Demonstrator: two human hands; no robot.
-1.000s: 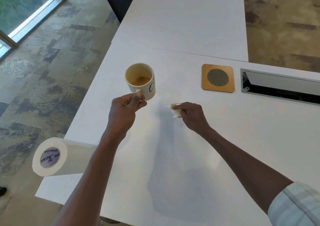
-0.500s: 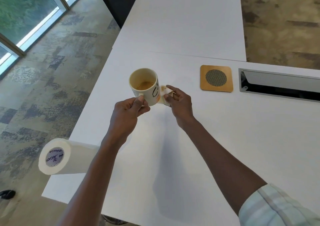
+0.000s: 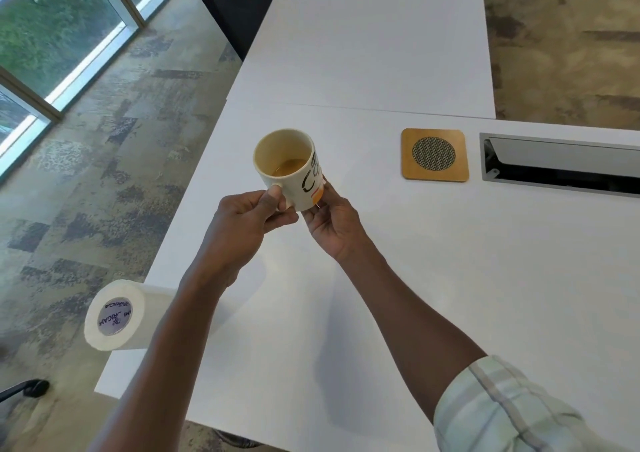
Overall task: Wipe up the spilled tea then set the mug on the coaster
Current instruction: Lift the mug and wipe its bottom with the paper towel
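You've got the mug (image 3: 289, 169) up off the table (image 3: 450, 278), middle of the frame. Your left hand (image 3: 247, 221) is pinching its handle, and your right hand (image 3: 332, 224) is cupped under the base; probably a wad of tissue in there, but I can't really see it. There's tea left inside and the mug's tipped a bit, so rubbing the bottom could slop more out. The coaster (image 3: 435, 155) sits empty, upper right of centre.
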